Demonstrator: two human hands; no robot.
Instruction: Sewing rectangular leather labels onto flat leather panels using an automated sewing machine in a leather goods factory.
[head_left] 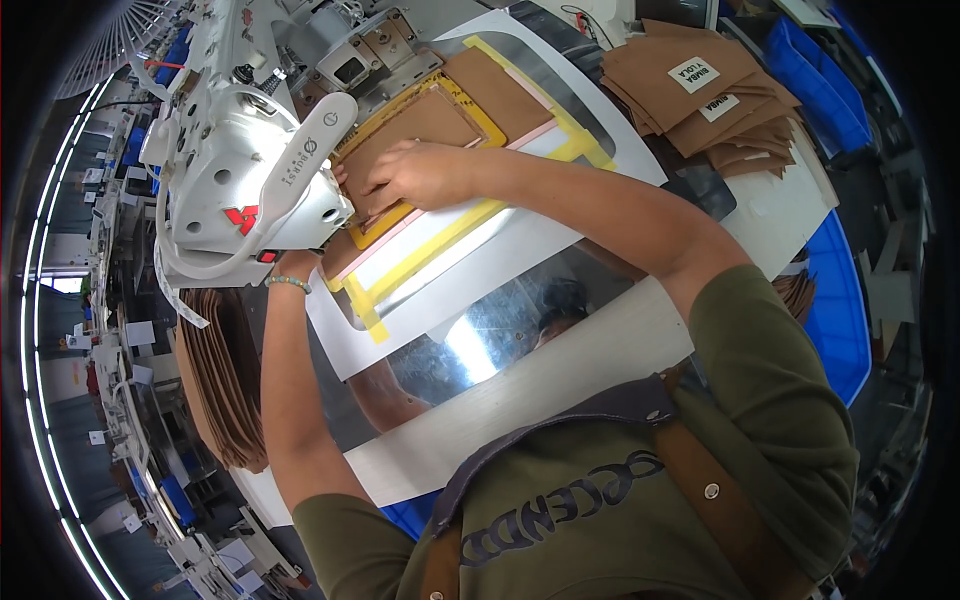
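My right hand (420, 175) rests on a brown panel (425, 120) inside a yellow frame (488, 130), fingers slightly bent and apart, touching the surface. The frame lies on white sheets (590, 190) with pink strips and yellow tape (360, 300). My left hand (298, 262) reaches under the white head of the sewing machine (225, 175), beaded bracelet at the wrist; most of it is hidden, with a few fingertips showing at the panel's left edge. A light grey handle-shaped fitting (310, 150) hangs over it.
Stacks of brown pieces lie at back right (650, 70) and at left (215, 380). Blue bins (835, 310) stand along the right. A shiny metal plate (510, 300) and a pale table edge (600, 350) are near my body. Rows of other machines run along the far left.
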